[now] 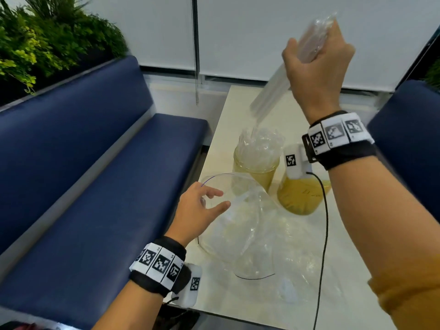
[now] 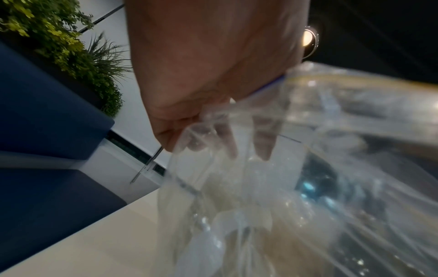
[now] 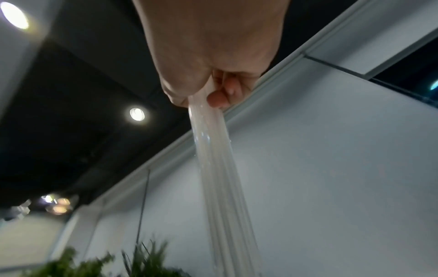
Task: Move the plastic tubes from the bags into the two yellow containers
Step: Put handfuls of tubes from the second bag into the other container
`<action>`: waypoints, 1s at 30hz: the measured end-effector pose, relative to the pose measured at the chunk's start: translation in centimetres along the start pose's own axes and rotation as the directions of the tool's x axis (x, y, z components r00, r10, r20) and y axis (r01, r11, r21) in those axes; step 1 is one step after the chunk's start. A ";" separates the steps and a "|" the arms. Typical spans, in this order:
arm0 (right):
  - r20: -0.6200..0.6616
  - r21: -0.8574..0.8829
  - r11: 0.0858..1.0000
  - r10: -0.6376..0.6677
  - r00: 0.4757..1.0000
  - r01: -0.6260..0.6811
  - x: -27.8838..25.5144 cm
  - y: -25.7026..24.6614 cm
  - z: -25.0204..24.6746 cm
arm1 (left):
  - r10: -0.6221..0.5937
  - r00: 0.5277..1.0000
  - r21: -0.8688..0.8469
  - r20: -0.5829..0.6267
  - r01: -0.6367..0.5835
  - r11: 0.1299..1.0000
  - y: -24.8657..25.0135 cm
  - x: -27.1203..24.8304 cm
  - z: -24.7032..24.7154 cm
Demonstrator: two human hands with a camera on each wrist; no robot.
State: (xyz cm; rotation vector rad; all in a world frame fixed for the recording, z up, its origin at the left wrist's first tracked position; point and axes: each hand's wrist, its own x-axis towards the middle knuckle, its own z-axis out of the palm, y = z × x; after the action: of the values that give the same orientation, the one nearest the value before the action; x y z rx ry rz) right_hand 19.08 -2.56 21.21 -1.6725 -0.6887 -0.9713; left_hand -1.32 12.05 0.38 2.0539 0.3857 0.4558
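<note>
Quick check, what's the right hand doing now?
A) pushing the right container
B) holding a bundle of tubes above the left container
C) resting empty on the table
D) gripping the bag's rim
B: the right hand grips a bundle of tubes slanting down toward the left container, while the left hand is at the bag.

clear tubes point(image 1: 269, 91) slant over the rear yellow container point(image 1: 256, 166), seemingly tube-filled; second container point(image 1: 301, 194) beside it; crumpled bags point(image 1: 240, 225) in front.
</note>
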 end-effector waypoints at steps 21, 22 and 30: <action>0.366 -0.397 0.918 0.175 0.914 -0.016 2.0 6.3 5.3 | 0.014 0.999 -0.002 0.042 -0.014 1.000 0.4 0.8 -0.3; 0.379 -0.402 0.915 0.196 0.904 -0.030 1.5 6.7 5.3 | 0.015 0.999 -0.007 0.043 -0.014 1.000 0.4 0.8 -0.2; 0.419 -0.374 0.910 0.339 0.842 -0.180 -4.8 10.5 5.9 | 0.006 0.999 -0.033 0.041 -0.004 0.999 0.3 0.5 -0.3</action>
State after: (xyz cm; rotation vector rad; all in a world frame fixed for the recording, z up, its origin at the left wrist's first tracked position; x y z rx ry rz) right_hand 26.87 0.04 11.11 -2.2711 -0.6108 -0.4830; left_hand -0.93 12.33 0.87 2.0292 0.3460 0.4196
